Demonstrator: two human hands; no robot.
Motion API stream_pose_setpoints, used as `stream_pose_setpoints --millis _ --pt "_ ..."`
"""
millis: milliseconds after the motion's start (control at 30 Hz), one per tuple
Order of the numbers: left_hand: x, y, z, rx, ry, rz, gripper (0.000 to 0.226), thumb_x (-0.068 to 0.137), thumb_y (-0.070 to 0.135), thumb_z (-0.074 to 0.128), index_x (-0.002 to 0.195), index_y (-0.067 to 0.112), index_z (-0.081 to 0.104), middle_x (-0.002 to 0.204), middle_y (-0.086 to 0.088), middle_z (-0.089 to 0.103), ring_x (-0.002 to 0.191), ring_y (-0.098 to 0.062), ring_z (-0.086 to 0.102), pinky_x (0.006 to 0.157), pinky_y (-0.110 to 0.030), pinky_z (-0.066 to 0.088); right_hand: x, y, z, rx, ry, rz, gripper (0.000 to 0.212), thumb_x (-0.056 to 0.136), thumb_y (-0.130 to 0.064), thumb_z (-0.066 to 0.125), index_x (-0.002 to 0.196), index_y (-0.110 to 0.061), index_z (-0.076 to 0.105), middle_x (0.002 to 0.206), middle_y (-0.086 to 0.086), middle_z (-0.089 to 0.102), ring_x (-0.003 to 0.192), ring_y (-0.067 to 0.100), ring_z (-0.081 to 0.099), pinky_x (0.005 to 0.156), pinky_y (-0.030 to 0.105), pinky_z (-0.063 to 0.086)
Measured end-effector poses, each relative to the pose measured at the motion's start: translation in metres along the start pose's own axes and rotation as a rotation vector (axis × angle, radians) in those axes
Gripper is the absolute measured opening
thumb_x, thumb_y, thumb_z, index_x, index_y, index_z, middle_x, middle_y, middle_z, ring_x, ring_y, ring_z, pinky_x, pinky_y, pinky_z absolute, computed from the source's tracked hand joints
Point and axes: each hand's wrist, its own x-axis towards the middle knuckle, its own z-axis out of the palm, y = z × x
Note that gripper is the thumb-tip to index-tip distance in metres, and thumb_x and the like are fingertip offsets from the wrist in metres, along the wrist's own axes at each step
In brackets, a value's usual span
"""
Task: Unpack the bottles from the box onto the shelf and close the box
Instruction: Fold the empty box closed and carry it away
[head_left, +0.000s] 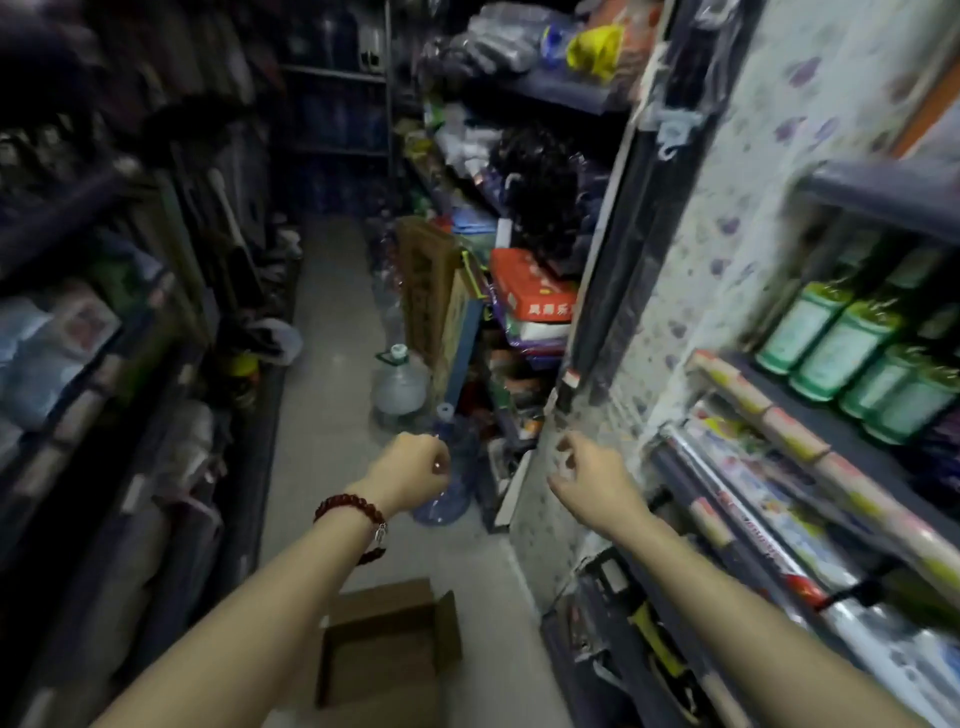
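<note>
A brown cardboard box (384, 649) lies on the floor below my arms with its flaps open, and no bottle shows in the part of its inside that I can see. Several green bottles (857, 353) lie in rows on the shelf (831, 431) at the right. Both my arms reach forward over the aisle. My left hand (410, 470), with a red bead bracelet at the wrist, has its fingers curled in and holds nothing I can see. My right hand (589, 470) hangs with loosely curled fingers, empty, just left of the shelf unit's patterned side panel.
Packed shelves line a narrow aisle on both sides. A clear water jug (400, 384) and a blue water bottle (452, 478) stand on the floor ahead. Rolls of wrapping paper (779, 447) lie along the lower right shelves. Grey floor runs down the middle.
</note>
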Motion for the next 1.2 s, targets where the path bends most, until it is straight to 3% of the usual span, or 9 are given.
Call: stream_pose_setpoints --millis 100,267,533,800,900,1033,1200 --pt "-0.022 -0.054 0.033 -0.011 -0.09 -0.13 0.024 0.089 0.017 0.057 0.109 0.009 0.068 0.107 -0.01 0.069 0.1 -0.026 0.064 0.081 -0.03 0.05 0.003 -0.004 0.067 0.025 -0.107 0.014 0.031 0.086 -0.019 0.059 0.112 -0.002 0.056 0.105 0.021 0.065 0.101 0.039 0.06 0.081 0.039 0.049" --pt "-0.051 -0.122 0.098 -0.035 -0.164 -0.316 0.026 0.09 0.019 0.057 0.113 0.013 0.065 0.114 -0.008 0.067 0.104 -0.025 0.062 0.077 -0.026 0.045 -0.001 0.007 0.176 0.022 -0.31 0.02 0.041 0.086 -0.021 0.062 0.122 -0.002 0.056 0.117 0.019 0.064 0.113 0.035 0.057 0.091 0.033 0.043" --pt "-0.056 -0.21 0.23 -0.01 -0.145 -0.47 0.025 0.092 0.023 0.053 0.115 0.017 0.064 0.116 -0.006 0.066 0.105 -0.023 0.062 0.084 -0.031 0.05 0.001 0.074 0.337 -0.055 -0.439 -0.01 0.033 0.088 -0.022 0.058 0.117 -0.007 0.055 0.112 0.014 0.063 0.106 0.03 0.059 0.082 0.032 0.047" --pt "-0.05 -0.307 0.396 -0.034 -0.133 -0.588 0.023 0.09 0.027 0.057 0.108 0.019 0.068 0.104 -0.002 0.07 0.093 -0.019 0.065 0.082 -0.034 0.055 0.001 0.15 0.503 -0.091 -0.46 -0.034 0.032 0.09 -0.027 0.056 0.118 -0.01 0.054 0.111 0.011 0.063 0.1 0.026 0.061 0.074 0.029 0.046" --pt "-0.041 -0.344 0.452 -0.041 -0.122 -0.625 0.02 0.088 0.029 0.058 0.105 0.021 0.066 0.101 -0.001 0.069 0.089 -0.018 0.065 0.081 -0.034 0.056 0.008 0.169 0.563 -0.073 -0.44 -0.054 0.021 0.089 -0.022 0.053 0.107 -0.011 0.056 0.103 0.009 0.063 0.091 0.026 0.06 0.072 0.03 0.048" --pt "-0.022 -0.394 0.519 -0.017 -0.138 -0.627 0.021 0.088 0.031 0.058 0.103 0.02 0.067 0.098 -0.002 0.069 0.087 -0.019 0.066 0.081 -0.036 0.057 0.022 0.185 0.633 -0.083 -0.377 -0.106 0.004 0.091 -0.019 0.05 0.091 -0.018 0.046 0.095 0.006 0.059 0.081 0.019 0.051 0.068 0.028 0.042" --pt "0.011 -0.449 0.573 0.034 -0.045 -0.644 0.017 0.091 0.027 0.052 0.097 0.018 0.065 0.095 -0.003 0.067 0.083 -0.02 0.066 0.077 -0.035 0.057 0.053 0.204 0.703 -0.106 -0.265 -0.131 0.014 0.093 -0.021 0.052 0.105 -0.013 0.055 0.093 0.0 0.049 0.086 0.017 0.051 0.072 0.025 0.043"
